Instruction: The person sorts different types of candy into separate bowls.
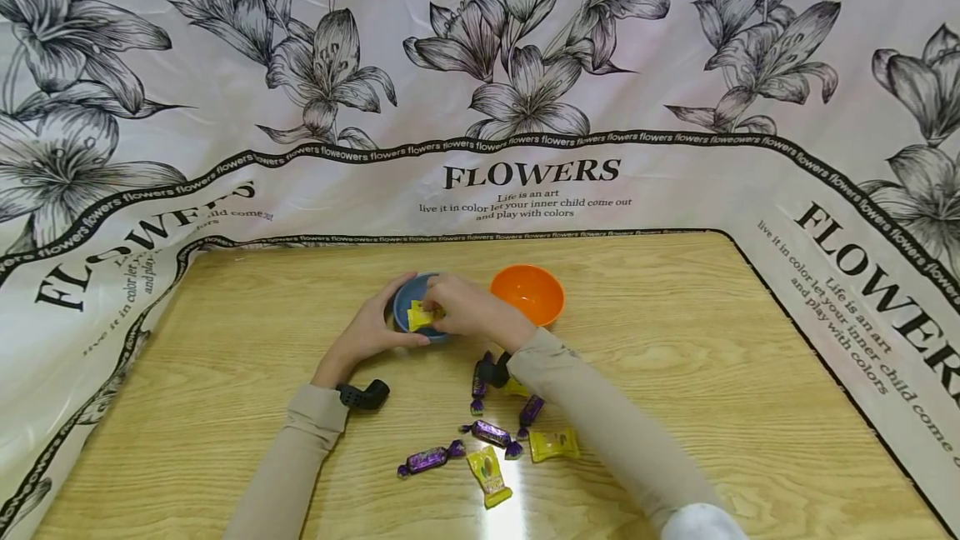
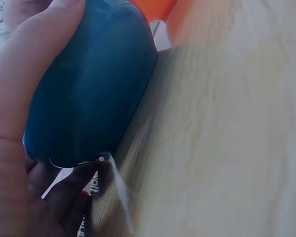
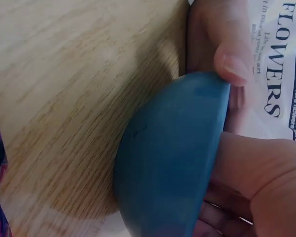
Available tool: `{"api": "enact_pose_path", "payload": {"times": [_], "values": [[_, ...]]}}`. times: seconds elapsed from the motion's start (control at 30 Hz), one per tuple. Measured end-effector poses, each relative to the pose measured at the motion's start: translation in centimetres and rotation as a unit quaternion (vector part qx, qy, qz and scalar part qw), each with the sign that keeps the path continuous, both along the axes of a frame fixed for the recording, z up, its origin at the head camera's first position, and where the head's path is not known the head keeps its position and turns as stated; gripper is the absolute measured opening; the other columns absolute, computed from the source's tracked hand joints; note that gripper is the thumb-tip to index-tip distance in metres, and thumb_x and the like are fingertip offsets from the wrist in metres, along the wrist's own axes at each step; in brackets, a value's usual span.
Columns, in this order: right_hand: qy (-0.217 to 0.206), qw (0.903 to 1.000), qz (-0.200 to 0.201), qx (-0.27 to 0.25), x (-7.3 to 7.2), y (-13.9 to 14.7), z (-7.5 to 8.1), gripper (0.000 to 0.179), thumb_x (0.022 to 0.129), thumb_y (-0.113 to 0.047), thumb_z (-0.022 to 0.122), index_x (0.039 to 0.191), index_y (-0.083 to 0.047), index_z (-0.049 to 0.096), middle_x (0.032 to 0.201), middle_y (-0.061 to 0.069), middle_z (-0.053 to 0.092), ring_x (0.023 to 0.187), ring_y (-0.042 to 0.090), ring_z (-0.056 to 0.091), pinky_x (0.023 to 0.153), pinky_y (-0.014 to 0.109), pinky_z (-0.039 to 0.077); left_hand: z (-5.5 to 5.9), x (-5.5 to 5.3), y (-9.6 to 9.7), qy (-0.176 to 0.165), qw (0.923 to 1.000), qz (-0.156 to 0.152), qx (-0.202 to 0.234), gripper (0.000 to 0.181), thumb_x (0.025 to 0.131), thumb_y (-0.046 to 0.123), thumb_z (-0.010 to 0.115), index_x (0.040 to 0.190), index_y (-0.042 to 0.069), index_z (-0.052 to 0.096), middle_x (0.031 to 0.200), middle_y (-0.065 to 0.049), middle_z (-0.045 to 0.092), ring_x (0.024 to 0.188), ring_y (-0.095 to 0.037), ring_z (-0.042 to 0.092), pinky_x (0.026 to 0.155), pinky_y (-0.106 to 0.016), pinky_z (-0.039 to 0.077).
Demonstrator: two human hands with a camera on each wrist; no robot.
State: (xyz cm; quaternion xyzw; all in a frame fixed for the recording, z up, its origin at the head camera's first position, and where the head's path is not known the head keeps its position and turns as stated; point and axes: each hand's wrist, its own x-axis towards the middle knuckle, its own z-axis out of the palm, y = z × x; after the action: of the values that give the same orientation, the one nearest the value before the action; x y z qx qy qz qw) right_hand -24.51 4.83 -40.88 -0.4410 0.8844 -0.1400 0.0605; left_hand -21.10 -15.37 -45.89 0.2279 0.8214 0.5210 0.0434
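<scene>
My left hand (image 1: 371, 325) is wrapped round the left side of a small blue bowl (image 1: 401, 298), thumb along its near rim. Seen from the left wrist, the blue bowl (image 2: 93, 84) stands on the wooden table with the thumb across its side. My right hand (image 1: 459, 304) reaches down into the bowl, its fingers curled at a yellow-wrapped candy (image 1: 418, 317) inside. In the right wrist view the bowl (image 3: 167, 158) hides those fingertips, and the left thumb (image 3: 234, 69) lies on its rim.
An orange bowl (image 1: 528, 294) stands right of the blue one, behind the right forearm. Nearer me lie several purple twist-wrapped candies (image 1: 491, 433) and yellow candy packets (image 1: 489, 477), one partly under the right wrist. A flower-printed cloth (image 1: 525, 190) borders the wooden table (image 1: 225, 340).
</scene>
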Motion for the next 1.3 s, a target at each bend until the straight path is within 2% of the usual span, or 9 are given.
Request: {"api": "enact_pose_path", "payload": {"times": [0.23, 0.43, 0.63, 0.93, 1.1, 1.3], "values": [[0.001, 0.9998, 0.005, 0.019, -0.3, -0.2, -0.3, 0.013, 0.083, 0.002, 0.075, 0.095, -0.003, 0.076, 0.091, 0.007, 0.066, 0.082, 0.017, 0.057, 0.078, 0.028, 0.05, 0.0, 0.1, 0.0, -0.001, 1.0, 0.005, -0.005, 0.101, 0.076, 0.014, 0.087, 0.157, 0.012, 0.027, 0.159, -0.015, 0.029, 0.145, -0.034, 0.029, 0.117, -0.054, 0.024], [0.002, 0.9992, -0.013, 0.039, -0.2, -0.3, -0.2, 0.013, 0.085, -0.001, 0.075, 0.097, -0.004, 0.077, 0.094, 0.006, 0.065, 0.085, 0.017, 0.06, 0.079, 0.028, 0.052, 0.0, -0.1, -0.1, -0.008, 1.0, 0.003, -0.001, 0.101, 0.077, 0.014, 0.087, 0.157, 0.014, 0.027, 0.16, -0.014, 0.028, 0.144, -0.034, 0.03, 0.117, -0.054, 0.025], [0.011, 0.999, -0.015, 0.042, -0.5, -0.4, -0.3, 0.012, 0.085, -0.003, 0.076, 0.096, -0.006, 0.077, 0.092, 0.004, 0.063, 0.083, 0.016, 0.058, 0.077, 0.026, 0.05, 0.0, -0.4, -0.3, -0.011, 0.9999, 0.001, 0.003, 0.101, 0.076, 0.014, 0.087, 0.157, 0.014, 0.027, 0.16, -0.014, 0.028, 0.144, -0.033, 0.031, 0.116, -0.054, 0.025], [-0.027, 0.9996, -0.012, 0.006, -0.9, -0.2, 0.5, 0.012, 0.089, -0.004, 0.073, 0.1, -0.002, 0.077, 0.097, 0.007, 0.068, 0.093, 0.018, 0.061, 0.086, 0.03, 0.053, 0.3, -0.8, -0.5, -0.015, 0.9998, -0.007, 0.006, 0.101, 0.077, 0.014, 0.087, 0.157, 0.01, 0.027, 0.158, -0.016, 0.03, 0.141, -0.035, 0.034, 0.116, -0.054, 0.026], [-0.048, 0.9986, -0.012, -0.021, -0.8, 0.2, 1.5, 0.012, 0.089, -0.007, 0.074, 0.099, 0.0, 0.076, 0.099, 0.01, 0.068, 0.092, 0.022, 0.062, 0.083, 0.032, 0.053, 0.2, -1.2, -0.7, -0.016, 0.9998, -0.009, -0.001, 0.101, 0.077, 0.013, 0.087, 0.157, 0.006, 0.026, 0.157, -0.018, 0.031, 0.14, -0.036, 0.035, 0.115, -0.055, 0.027], [-0.037, 0.9987, 0.008, -0.035, -0.4, 0.9, 2.8, 0.013, 0.088, -0.006, 0.075, 0.099, 0.002, 0.075, 0.098, 0.013, 0.068, 0.091, 0.025, 0.061, 0.081, 0.034, 0.053, -2.4, -3.2, -1.4, -0.012, 0.9999, -0.008, -0.001, 0.104, 0.075, 0.012, 0.088, 0.158, 0.01, 0.024, 0.158, -0.016, 0.031, 0.141, -0.037, 0.033, 0.116, -0.056, 0.025]]}}
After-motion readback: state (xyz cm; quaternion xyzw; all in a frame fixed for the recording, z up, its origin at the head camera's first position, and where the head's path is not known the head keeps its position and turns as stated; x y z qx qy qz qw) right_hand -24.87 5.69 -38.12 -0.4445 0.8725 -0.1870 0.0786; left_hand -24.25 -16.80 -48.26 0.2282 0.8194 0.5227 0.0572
